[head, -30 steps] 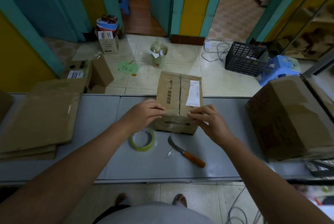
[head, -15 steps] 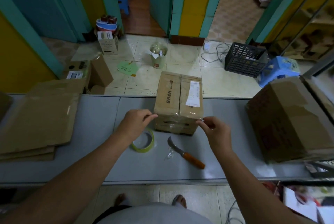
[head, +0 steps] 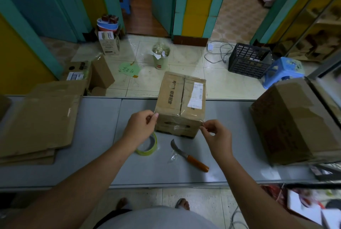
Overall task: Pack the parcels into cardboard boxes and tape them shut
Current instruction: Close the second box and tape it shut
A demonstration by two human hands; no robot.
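The cardboard box (head: 180,103) stands closed on the grey table (head: 92,136), at the table's far edge and in the middle of the view. Its top flaps meet along a centre seam. A white shipping label (head: 195,95) is stuck on the right flap and a line of printed characters runs along the left one.

A clear tape strip (head: 180,116) lies glossy across the box's near top edge. The left hand (head: 141,127) is at the box's near left top corner, with thumb and forefinger pinching together on the left end of that strip. The right hand (head: 216,136) is at the near right top corner. Its thumb and forefinger pinch the other end, and its other fingers curl loosely below. Both forearms reach in from the near side of the box.

Just in front of the box's left corner, a yellow-green tape roll (head: 147,147) lies flat, partly hidden under the left wrist. In front of the box's middle lies a curved knife (head: 190,156) with an orange handle. Its blade points toward the box, and a scrap of clear plastic (head: 172,156) sits beside the blade.

Well to the left of the box is a stack of flattened cardboard (head: 36,123). Well to its right stands a larger cardboard box (head: 295,123).

On the tiled floor beyond the box there is a green waste bin (head: 160,57) stuffed with rubbish. A green paper note (head: 129,69) lies to the bin's left. Farther right are a black plastic crate (head: 248,60) and a blue stool (head: 282,71).
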